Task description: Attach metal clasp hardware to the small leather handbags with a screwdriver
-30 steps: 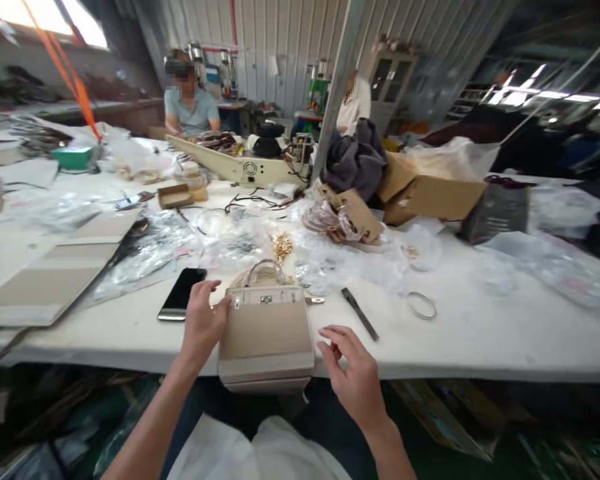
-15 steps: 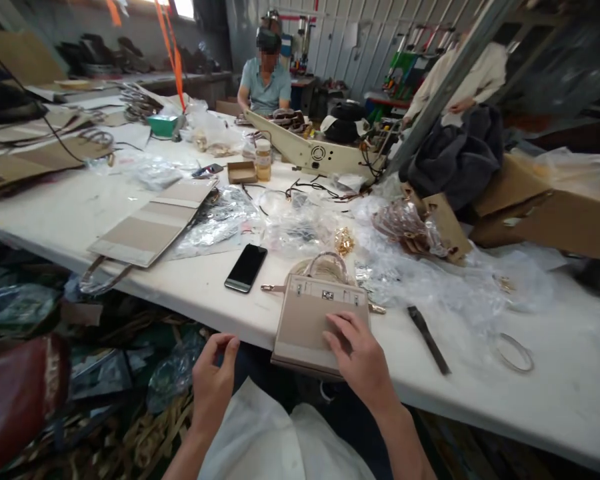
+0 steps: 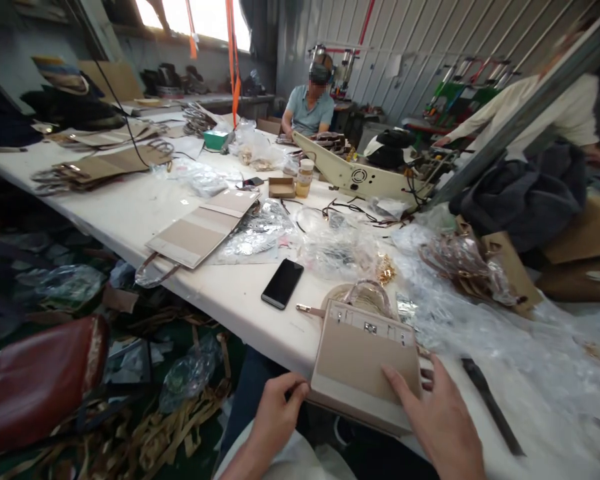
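A beige handbag [image 3: 365, 360] lies at the table's front edge, with a plastic-wrapped handle [image 3: 370, 287] and small metal fittings along its top. My right hand [image 3: 443, 413] grips its right side, thumb on the front panel and fingers around the edge by a side strap. At the lower left corner of the bag is my left hand [image 3: 280, 403], thumb and forefinger pinched together. What the pinch holds, if anything, is hidden. A strap end with a metal tip [image 3: 310, 309] sticks out from the bag's left side. Behind it sits a tan roll [image 3: 337, 293], partly covered.
Left of the bag lie a phone [image 3: 283, 283] and a flat beige bag piece [image 3: 203, 230]. Gold hardware [image 3: 386, 269] and plastic bags [image 3: 330, 247] sit beyond. A dark strip [image 3: 493, 407] lies right. A red-brown stool [image 3: 45, 380] stands left; two people work across the table.
My left hand has come over to the bag's lower left corner. The right hand has shifted from the front panel to grip the right side. The view has turned left.
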